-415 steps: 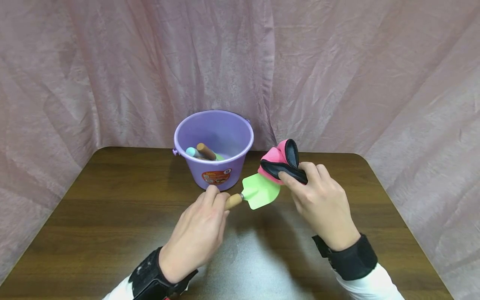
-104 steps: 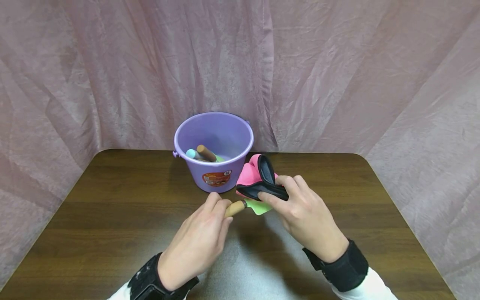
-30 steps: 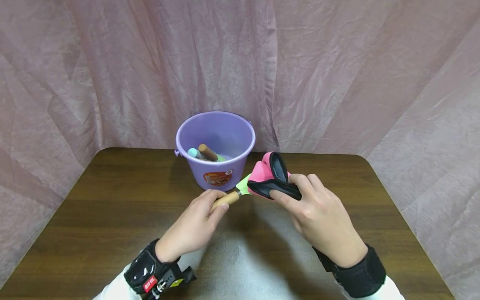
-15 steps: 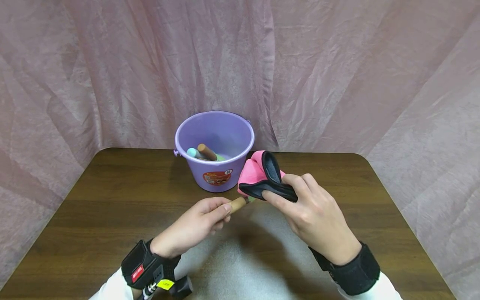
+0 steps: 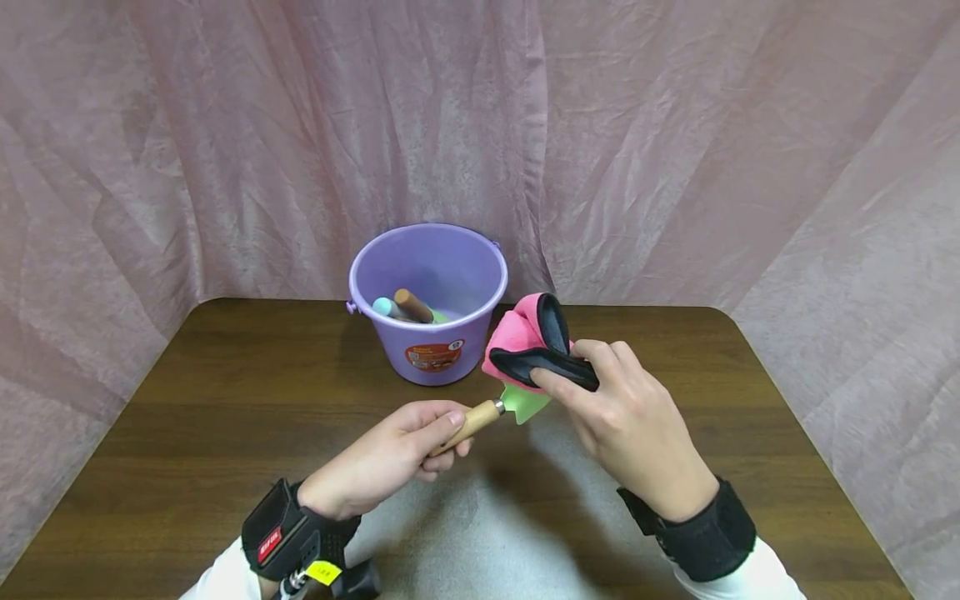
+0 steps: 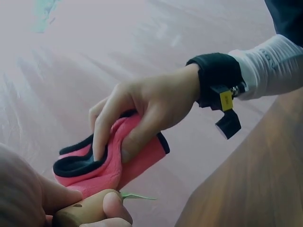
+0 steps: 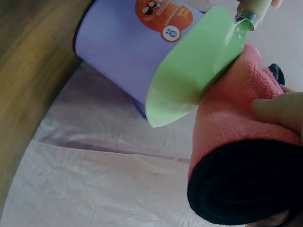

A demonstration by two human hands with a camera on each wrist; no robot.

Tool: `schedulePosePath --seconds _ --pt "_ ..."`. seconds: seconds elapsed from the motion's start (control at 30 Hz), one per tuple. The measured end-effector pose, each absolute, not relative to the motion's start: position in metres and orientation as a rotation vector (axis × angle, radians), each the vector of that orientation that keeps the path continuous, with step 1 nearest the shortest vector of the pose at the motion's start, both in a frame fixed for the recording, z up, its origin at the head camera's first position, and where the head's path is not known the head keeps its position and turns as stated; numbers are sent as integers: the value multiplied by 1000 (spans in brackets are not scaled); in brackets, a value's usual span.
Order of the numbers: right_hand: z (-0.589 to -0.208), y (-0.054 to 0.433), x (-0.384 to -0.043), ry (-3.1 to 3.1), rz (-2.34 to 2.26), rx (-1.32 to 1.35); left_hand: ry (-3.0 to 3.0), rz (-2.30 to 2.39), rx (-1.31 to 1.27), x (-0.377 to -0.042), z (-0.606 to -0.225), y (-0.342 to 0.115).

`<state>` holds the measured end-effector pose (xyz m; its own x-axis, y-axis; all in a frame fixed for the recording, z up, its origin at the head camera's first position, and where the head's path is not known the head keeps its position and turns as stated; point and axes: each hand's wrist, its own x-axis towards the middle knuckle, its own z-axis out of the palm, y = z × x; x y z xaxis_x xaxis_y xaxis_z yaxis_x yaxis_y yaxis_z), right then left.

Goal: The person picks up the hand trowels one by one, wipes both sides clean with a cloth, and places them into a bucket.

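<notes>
My left hand (image 5: 397,454) grips the wooden handle of a small green-bladed trowel (image 5: 525,403) above the table, thumb on top. My right hand (image 5: 630,421) pinches a folded, fluffy pink cloth (image 5: 517,337) with black edging and a dark inner side. In the head view the cloth covers much of the blade. The right wrist view shows the cloth (image 7: 227,109) against one side of the blade (image 7: 194,66). From the left wrist, the right hand (image 6: 151,104) appears with its fingers tucked into the cloth's fold, and only a sliver of blade is visible.
A purple bucket (image 5: 435,342) with an orange label stands just behind the hands, near the table's far edge. Inside it lie a brown handle (image 5: 412,305) and a light-blue handle (image 5: 386,306). A pink curtain (image 5: 360,125) hangs behind the wooden table (image 5: 225,400).
My left hand has turned since a second ago, bringing its thumb uppermost on the handle. Over the last half second the cloth has moved slightly right and up, baring more green blade.
</notes>
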<state>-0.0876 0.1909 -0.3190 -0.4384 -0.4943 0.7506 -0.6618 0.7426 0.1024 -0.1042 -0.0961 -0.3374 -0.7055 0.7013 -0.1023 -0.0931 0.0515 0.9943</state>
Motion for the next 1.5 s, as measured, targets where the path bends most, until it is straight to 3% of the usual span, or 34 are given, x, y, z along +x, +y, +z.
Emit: schedulePosePath --seconds 0.87,1.5 --pt "-326 207 -93 -2327 297 477 1741 1790 608 -101 -337 -101" --pt "-327 201 -90 -2311 314 552 1643 1804 669 -104 -336 -100"
